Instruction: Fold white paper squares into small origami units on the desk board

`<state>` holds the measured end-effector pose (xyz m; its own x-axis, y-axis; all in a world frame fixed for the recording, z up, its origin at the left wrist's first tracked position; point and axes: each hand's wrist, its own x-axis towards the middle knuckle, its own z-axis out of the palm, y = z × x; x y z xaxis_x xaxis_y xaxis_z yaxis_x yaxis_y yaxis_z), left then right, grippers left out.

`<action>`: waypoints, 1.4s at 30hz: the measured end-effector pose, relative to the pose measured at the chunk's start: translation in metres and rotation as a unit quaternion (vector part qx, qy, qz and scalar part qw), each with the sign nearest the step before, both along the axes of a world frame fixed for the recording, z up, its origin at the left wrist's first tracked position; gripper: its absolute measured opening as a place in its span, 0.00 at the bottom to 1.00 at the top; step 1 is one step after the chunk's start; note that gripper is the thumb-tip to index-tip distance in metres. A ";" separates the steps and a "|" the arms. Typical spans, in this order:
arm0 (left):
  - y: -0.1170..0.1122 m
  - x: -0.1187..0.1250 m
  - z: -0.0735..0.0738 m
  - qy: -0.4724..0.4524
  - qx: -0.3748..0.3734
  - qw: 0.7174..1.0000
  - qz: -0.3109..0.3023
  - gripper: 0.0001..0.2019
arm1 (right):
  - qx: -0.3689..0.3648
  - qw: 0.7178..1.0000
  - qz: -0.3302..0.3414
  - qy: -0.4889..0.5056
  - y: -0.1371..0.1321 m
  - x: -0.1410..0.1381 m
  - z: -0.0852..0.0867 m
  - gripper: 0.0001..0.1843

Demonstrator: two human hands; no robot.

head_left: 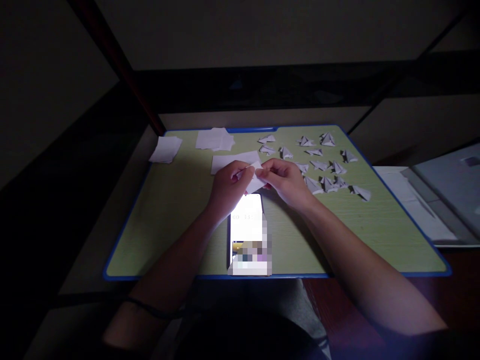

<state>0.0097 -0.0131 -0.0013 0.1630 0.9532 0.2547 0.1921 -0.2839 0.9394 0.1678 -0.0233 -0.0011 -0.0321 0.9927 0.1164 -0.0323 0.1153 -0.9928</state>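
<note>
White paper (257, 171) in grip of left hand (227, 189) and right hand (287, 181) over phone (246, 231); folded pieces (326, 170) right, stacks (214, 139) behind.

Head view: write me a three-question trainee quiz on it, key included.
1. True or false: the left hand and the right hand pinch one paper slip between them.
2. Pick one: the lit phone lies A) nearer the person than the hands, B) beyond the hands, C) left of both arms.
3. Fill in: the folded paper pieces lie on the board to the hands' ____.
Key: 1 true; 2 A; 3 right.
</note>
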 end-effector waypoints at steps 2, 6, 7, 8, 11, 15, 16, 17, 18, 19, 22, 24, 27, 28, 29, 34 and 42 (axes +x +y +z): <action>0.000 0.000 0.001 -0.002 -0.007 1.000 0.002 0.06 | 0.002 1.000 0.000 0.000 0.000 0.000 0.000 0.16; 0.000 0.001 0.001 -0.007 -0.013 1.000 0.010 0.06 | 0.001 1.000 0.000 0.003 0.000 0.001 0.000 0.16; 0.001 0.001 0.000 -0.006 -0.013 1.000 0.011 0.06 | 0.000 1.000 -0.001 0.002 0.000 0.001 0.000 0.16; 0.001 0.001 0.000 -0.005 -0.012 1.000 0.012 0.06 | -0.001 1.000 -0.001 0.001 0.000 0.000 0.000 0.17; 0.002 0.001 -0.001 -0.007 -0.001 1.000 0.017 0.07 | -0.003 1.000 0.001 -0.003 0.001 0.000 0.001 0.18; 0.001 0.000 0.000 -0.021 0.002 1.000 0.016 0.07 | -0.008 1.000 0.015 -0.015 0.001 0.001 0.001 0.19; 0.001 0.000 0.001 -0.023 -0.002 1.000 0.016 0.07 | -0.008 1.000 0.017 -0.016 0.001 0.001 0.001 0.19; 0.001 0.000 0.002 -0.023 -0.006 1.000 0.018 0.07 | -0.007 1.000 0.018 -0.015 0.002 0.001 0.001 0.19; 0.001 0.000 0.002 -0.023 -0.009 0.999 0.022 0.07 | -0.004 1.000 0.017 -0.014 0.002 0.001 0.001 0.20; 0.001 0.000 0.002 -0.022 -0.010 0.999 0.023 0.07 | -0.001 1.000 0.016 -0.014 0.002 0.001 0.001 0.20; 0.001 -0.001 0.003 -0.025 0.000 0.999 0.025 0.08 | 0.002 1.000 0.015 -0.015 0.001 0.001 0.001 0.21; 0.001 -0.001 0.003 -0.025 0.013 0.999 0.026 0.09 | -0.001 1.000 0.024 -0.013 0.000 0.000 0.002 0.22; 0.001 -0.002 0.003 -0.023 0.029 0.999 0.029 0.09 | -0.009 0.999 0.039 -0.013 -0.002 -0.002 0.005 0.26; 0.001 -0.002 0.003 -0.023 0.027 0.999 0.025 0.09 | -0.011 0.999 0.040 -0.013 -0.002 -0.002 0.005 0.27; 0.001 -0.002 0.004 -0.024 0.021 0.999 0.018 0.09 | -0.011 0.999 0.037 -0.013 -0.001 -0.002 0.005 0.27; 0.000 -0.003 0.008 -0.034 -0.031 0.998 -0.047 0.07 | -0.010 1.000 -0.002 -0.011 0.002 0.001 0.001 0.26; -0.002 -0.003 0.010 0.001 -0.051 0.998 -0.038 0.05 | -0.026 1.000 0.006 0.010 0.002 0.001 0.003 0.24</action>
